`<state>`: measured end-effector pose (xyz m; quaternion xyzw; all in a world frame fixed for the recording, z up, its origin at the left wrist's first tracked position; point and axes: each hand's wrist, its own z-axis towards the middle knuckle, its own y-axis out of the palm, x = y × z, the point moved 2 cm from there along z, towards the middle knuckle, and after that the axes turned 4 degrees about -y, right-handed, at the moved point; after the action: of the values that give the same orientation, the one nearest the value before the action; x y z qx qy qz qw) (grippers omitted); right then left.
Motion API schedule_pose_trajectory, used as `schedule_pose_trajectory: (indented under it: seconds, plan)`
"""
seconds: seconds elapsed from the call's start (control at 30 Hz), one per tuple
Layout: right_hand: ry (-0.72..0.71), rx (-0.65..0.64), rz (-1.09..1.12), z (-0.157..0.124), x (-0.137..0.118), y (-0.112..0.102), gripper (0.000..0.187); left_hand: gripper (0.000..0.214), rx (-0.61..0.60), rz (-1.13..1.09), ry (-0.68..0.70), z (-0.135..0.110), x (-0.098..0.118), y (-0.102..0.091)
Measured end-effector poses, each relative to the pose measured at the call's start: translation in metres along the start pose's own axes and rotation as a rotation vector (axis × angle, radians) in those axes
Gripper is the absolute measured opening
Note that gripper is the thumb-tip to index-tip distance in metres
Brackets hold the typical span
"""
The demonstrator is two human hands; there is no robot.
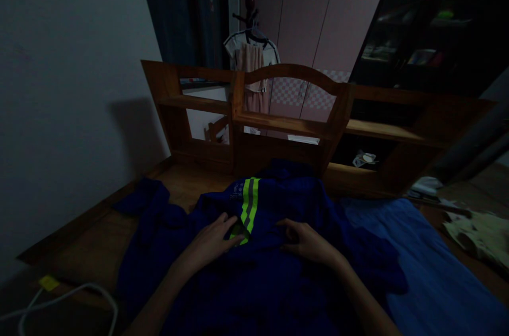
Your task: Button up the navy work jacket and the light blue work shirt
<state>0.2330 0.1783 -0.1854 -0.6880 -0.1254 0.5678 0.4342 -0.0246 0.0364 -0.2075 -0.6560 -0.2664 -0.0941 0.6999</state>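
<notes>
Evidently we were only partway along, as far as we could judge: the dark blue garment (266,267) lay spread on the bed (181,179) beneath and around both hands, but its body was rumpled and a loose part, perhaps a sleeve, sprawled beyond our left hand (217,235). That hand reached the yellow-green stripe (250,201), thumb and fingers parted; we couldn't tell whether it pinched cloth. Our right hand (306,240) curled with a gap. Lighter blue cloth (421,251) lay right of it, unhandled.
</notes>
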Motion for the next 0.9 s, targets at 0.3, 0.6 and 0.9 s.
schedule_pose_trajectory:
  seconds: [0.3,0.6,0.9]
  plan:
    - [-0.029,0.021,-0.029,-0.002,-0.005,0.002,0.056,0.055,0.178,0.031,0.07,0.029,0.029,-0.001]
    - [-0.131,0.289,-0.116,-0.003,-0.02,0.0,0.048,0.039,0.499,-0.413,-0.061,0.032,0.037,-0.014]
    - [-0.217,0.379,-0.235,-0.004,-0.027,0.0,0.04,0.033,0.754,-0.871,-0.156,0.024,0.013,-0.02]
